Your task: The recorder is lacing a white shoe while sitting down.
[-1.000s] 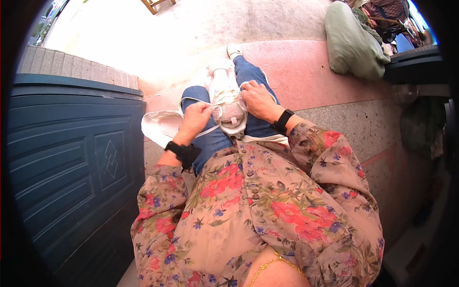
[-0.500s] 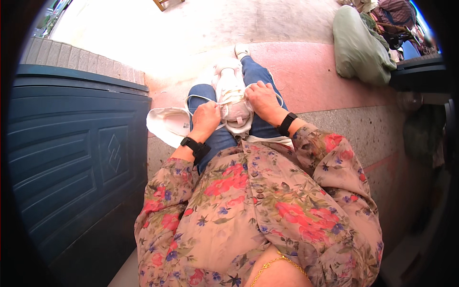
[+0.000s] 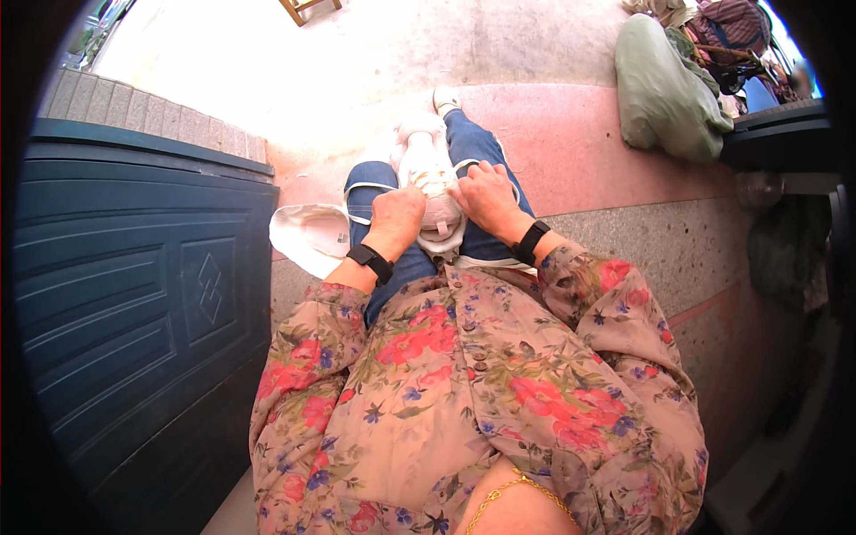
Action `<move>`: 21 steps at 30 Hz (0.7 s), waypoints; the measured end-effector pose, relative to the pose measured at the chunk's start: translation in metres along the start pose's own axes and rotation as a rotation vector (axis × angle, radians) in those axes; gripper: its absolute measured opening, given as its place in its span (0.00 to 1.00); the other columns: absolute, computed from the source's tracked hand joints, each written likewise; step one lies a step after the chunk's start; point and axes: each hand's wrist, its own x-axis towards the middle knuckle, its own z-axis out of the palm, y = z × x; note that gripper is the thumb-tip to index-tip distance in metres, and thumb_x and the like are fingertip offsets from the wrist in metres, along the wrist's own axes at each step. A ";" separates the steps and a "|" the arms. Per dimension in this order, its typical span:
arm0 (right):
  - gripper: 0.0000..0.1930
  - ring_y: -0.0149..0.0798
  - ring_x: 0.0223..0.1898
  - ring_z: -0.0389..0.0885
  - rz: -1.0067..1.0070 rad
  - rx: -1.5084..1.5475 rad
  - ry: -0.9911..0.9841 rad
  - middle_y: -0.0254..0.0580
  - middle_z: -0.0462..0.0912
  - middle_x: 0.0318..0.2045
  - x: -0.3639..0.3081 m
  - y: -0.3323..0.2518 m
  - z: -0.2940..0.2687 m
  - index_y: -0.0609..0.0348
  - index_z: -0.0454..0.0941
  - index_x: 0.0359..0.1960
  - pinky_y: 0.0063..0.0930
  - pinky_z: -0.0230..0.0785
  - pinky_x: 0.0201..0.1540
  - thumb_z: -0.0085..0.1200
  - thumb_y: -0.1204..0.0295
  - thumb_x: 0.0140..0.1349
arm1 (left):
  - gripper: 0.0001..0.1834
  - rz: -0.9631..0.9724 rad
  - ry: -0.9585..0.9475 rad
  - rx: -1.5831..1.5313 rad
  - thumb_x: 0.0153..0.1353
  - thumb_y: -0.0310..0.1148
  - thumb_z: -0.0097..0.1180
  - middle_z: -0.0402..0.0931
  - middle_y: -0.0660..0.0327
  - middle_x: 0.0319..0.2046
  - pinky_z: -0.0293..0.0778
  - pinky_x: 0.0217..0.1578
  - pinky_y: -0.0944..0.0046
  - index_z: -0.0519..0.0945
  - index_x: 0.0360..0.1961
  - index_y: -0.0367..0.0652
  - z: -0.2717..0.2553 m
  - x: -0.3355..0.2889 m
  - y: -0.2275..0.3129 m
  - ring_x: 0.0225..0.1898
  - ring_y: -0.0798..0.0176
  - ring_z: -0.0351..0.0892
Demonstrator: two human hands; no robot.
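Two hands meet over a white sneaker [image 3: 430, 183] resting on your lap in the head view, the only view here. Your left hand [image 3: 395, 217] sits curled against the near left side of the shoe, fingers folded down over its edge; whether they pinch anything underneath cannot be told, as the knuckles hide the tips. Your right hand [image 3: 487, 198] lies on the shoe's right flank, fingers [image 3: 474, 171] bent and narrow, pressing the upper just beside the laces. The sneaker lies between the two sets of fingers, its toe pointing away from you beyond the fingertips, its heel end nearest your wrists.

Judging by its look, the shoe should be light, with a soft, pliable upper and a stiffer sole; it is neither fragile nor slippery. The firmest hold is likely along the sole edge or the heel, since the upper will give under the fingers.

Left of your left-hand fingers, touching your jeans [image 3: 477, 147], lies a second white shoe [image 3: 310, 236] on the stone step [image 3: 624, 232]. Farther left stands a dark green panelled door [image 3: 134, 285]. Well beyond your right-hand fingers, a pale green bundle [image 3: 664, 89] rests on the pink ledge [image 3: 571, 143].
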 end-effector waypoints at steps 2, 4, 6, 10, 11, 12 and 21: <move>0.10 0.39 0.34 0.70 0.031 0.046 -0.060 0.38 0.74 0.25 -0.002 -0.003 -0.003 0.55 0.75 0.18 0.34 0.58 0.38 0.53 0.64 0.51 | 0.03 -0.001 0.002 0.003 0.45 0.25 0.50 0.76 0.53 0.20 0.73 0.22 0.55 0.77 0.21 0.42 0.002 -0.001 -0.001 0.24 0.52 0.79; 0.09 0.39 0.34 0.70 0.030 0.033 -0.055 0.38 0.73 0.25 -0.004 -0.004 -0.003 0.55 0.75 0.19 0.35 0.58 0.38 0.52 0.64 0.51 | 0.06 -0.135 0.033 -0.044 0.46 0.32 0.55 0.76 0.55 0.21 0.70 0.25 0.53 0.76 0.19 0.41 -0.002 0.000 -0.003 0.27 0.52 0.78; 0.09 0.39 0.34 0.70 0.031 0.023 -0.049 0.38 0.73 0.24 -0.005 -0.003 0.000 0.55 0.75 0.20 0.35 0.58 0.38 0.52 0.64 0.52 | 0.09 -0.142 0.119 0.009 0.47 0.36 0.57 0.76 0.56 0.21 0.68 0.26 0.55 0.76 0.19 0.42 -0.009 -0.007 0.002 0.28 0.54 0.76; 0.07 0.40 0.36 0.70 -0.015 0.030 -0.048 0.38 0.73 0.25 -0.008 0.005 0.007 0.55 0.75 0.23 0.36 0.58 0.38 0.51 0.66 0.53 | 0.16 -0.203 0.156 0.113 0.46 0.47 0.59 0.75 0.61 0.20 0.63 0.29 0.57 0.78 0.20 0.43 -0.009 -0.018 0.018 0.32 0.58 0.72; 0.07 0.41 0.36 0.70 -0.043 0.092 -0.054 0.38 0.73 0.26 -0.008 0.007 0.007 0.55 0.75 0.24 0.37 0.58 0.39 0.50 0.67 0.53 | 0.16 -0.235 0.155 0.098 0.46 0.47 0.59 0.75 0.61 0.20 0.63 0.30 0.57 0.79 0.21 0.44 -0.008 -0.019 0.019 0.32 0.58 0.72; 0.07 0.41 0.36 0.70 -0.043 0.092 -0.056 0.38 0.73 0.26 -0.008 0.008 0.008 0.55 0.75 0.24 0.37 0.58 0.39 0.50 0.67 0.53 | 0.14 -0.272 0.155 0.047 0.47 0.44 0.58 0.75 0.59 0.21 0.64 0.30 0.54 0.79 0.23 0.43 -0.008 -0.020 0.019 0.33 0.55 0.71; 0.05 0.42 0.36 0.72 0.006 0.428 0.084 0.39 0.75 0.26 -0.008 0.012 0.017 0.55 0.77 0.28 0.33 0.60 0.38 0.49 0.72 0.50 | 0.10 -0.233 0.131 -0.043 0.46 0.33 0.49 0.76 0.53 0.23 0.69 0.31 0.51 0.77 0.20 0.38 -0.006 -0.010 0.017 0.33 0.50 0.72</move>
